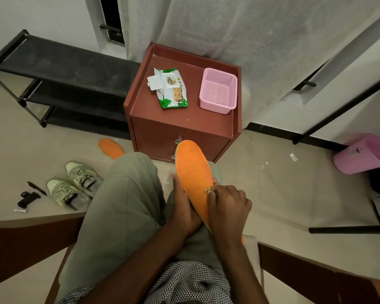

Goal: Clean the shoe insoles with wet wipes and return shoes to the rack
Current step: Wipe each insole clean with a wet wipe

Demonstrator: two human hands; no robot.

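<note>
Seated person, head view, holding an orange insole [193,178] over the lap. The left hand [184,207] grips the insole from beneath and along its left edge, thumb tip showing at that edge and fingertips curling round the right edge; the insole tilts away from the body, its toe end rising beyond the hands toward the cabinet drawer. The right hand [228,207] rests on the heel half of the insole with its fingers curled, a fingertip pressed to the orange surface at a small pale spot; whether it holds a wipe there cannot be told. Directly beyond both hands stands a reddish-brown bedside cabinet [180,126], bearing on its top a wet wipes pack [173,93] with its flap lid open and, to the right of the pack and apart from it, a pink mesh basket [217,91]. A second orange insole [110,148] lies on the floor beyond and left of the left hand, beside the cabinet's base and partly hidden by the knee. Farther left of the hands, a pair of grey-green laced shoes [75,185] sits on the floor, side by side and touching, with small black items [30,196] just left of them. A black shoe rack [59,71] stands against the wall beyond the shoes, left of the cabinet. A pink bin [364,154] lies far right of the right hand.
</note>
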